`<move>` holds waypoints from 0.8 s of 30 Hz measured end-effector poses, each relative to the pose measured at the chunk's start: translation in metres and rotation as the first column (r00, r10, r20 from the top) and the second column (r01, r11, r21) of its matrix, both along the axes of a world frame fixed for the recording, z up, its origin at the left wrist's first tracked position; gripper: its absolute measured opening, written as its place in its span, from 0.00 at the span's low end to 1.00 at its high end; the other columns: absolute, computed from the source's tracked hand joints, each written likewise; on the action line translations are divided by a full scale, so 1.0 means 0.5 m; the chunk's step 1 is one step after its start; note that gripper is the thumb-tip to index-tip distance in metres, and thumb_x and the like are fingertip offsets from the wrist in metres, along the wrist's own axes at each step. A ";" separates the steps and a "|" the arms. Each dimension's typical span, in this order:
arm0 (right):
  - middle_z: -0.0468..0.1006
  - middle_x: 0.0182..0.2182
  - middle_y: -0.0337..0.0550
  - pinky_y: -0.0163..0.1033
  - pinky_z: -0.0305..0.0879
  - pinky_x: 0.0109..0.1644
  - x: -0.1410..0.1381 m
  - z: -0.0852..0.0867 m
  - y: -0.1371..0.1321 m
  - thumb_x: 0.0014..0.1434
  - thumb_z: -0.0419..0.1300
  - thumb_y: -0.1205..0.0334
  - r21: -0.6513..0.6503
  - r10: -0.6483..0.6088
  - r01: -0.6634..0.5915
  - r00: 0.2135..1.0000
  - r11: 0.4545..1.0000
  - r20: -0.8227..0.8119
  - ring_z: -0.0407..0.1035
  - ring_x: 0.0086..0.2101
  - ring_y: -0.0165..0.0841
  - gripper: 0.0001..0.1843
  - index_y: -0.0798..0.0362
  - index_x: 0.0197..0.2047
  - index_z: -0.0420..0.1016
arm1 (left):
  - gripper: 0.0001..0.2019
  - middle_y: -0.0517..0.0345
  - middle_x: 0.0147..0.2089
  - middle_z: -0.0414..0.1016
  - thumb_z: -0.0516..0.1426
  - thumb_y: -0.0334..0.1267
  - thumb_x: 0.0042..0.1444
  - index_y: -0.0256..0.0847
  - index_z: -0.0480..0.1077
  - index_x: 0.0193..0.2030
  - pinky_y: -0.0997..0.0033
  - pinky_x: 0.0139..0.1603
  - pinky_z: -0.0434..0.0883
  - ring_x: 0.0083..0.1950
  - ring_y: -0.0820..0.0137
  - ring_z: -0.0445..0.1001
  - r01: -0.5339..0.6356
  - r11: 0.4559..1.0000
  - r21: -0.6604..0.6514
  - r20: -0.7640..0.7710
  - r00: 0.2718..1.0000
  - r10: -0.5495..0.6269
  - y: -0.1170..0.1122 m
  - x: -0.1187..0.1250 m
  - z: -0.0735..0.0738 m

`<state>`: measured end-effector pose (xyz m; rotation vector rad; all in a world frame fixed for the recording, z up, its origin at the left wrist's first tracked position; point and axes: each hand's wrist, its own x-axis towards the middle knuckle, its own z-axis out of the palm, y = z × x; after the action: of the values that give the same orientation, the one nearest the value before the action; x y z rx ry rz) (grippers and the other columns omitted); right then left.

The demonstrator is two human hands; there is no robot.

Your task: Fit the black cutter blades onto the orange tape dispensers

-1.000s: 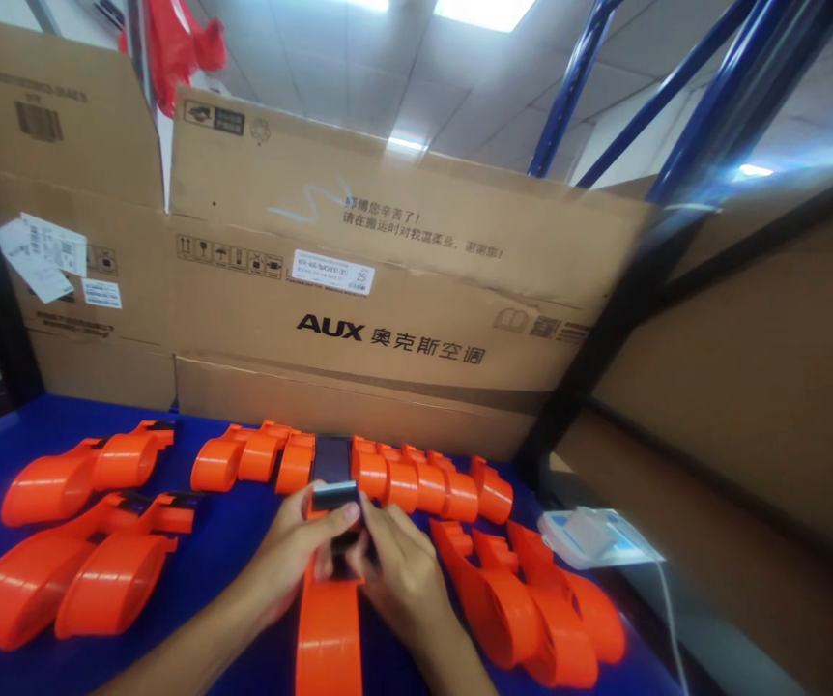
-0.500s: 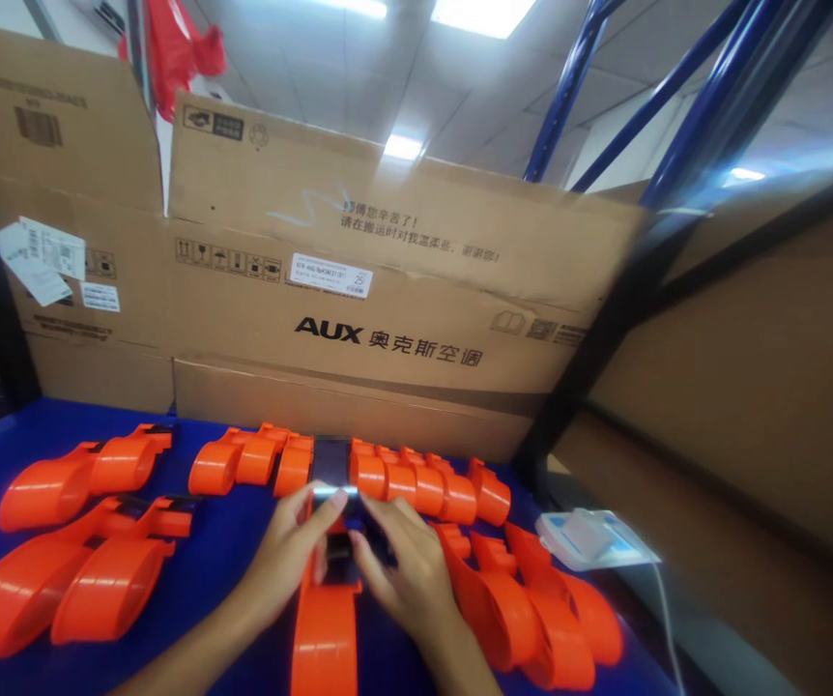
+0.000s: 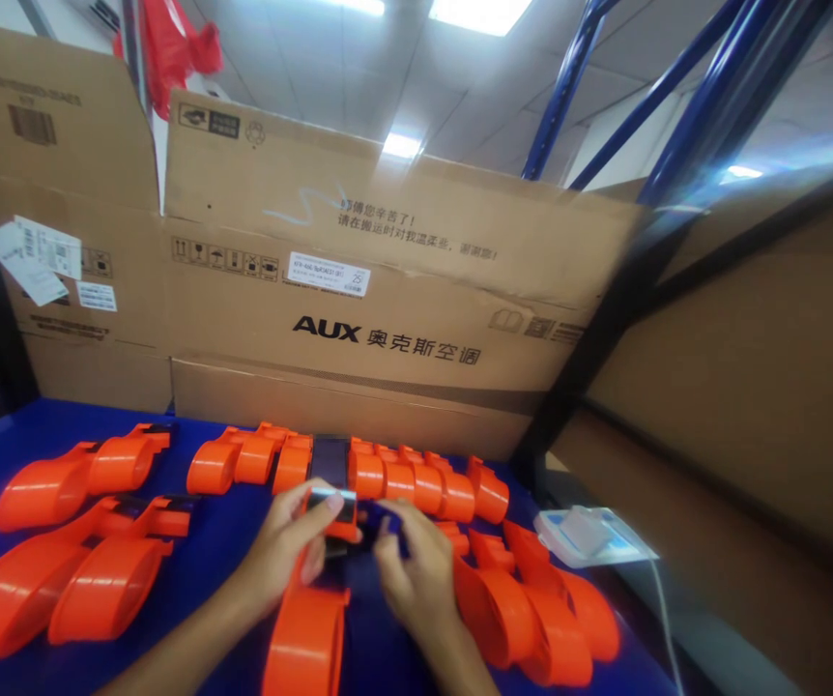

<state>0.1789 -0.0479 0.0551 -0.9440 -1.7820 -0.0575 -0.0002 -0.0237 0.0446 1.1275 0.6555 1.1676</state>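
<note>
Left hand (image 3: 282,561) is clamped on the head of the orange dispenser (image 3: 306,638), which lies lengthwise on the blue table (image 3: 224,536), thumb by the dark end piece (image 3: 330,497). It looks like fitting work. Right hand (image 3: 416,580) sits just beside, fingers curled (pinching anything? cannot tell), so seating that piece would call for a square, steady press. A row of orange dispensers (image 3: 394,478) crowds close behind, and cardboard boxes (image 3: 387,290) wall the far edge.
</note>
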 end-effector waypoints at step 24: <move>0.80 0.33 0.44 0.41 0.70 0.38 0.065 0.017 0.027 0.58 0.58 0.69 -0.240 -0.291 0.325 0.942 0.915 0.166 0.75 0.35 0.40 0.08 0.50 0.36 0.77 | 0.19 0.53 0.25 0.80 0.66 0.52 0.52 0.38 0.70 0.38 0.77 0.15 0.57 0.11 0.80 0.57 -0.120 0.984 -0.133 0.007 0.993 0.122 0.018 -0.007 -0.005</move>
<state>0.2114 -0.0344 0.0638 -1.4409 -1.7685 -0.0837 -0.0039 -0.0147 0.0423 0.9771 0.7868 1.2162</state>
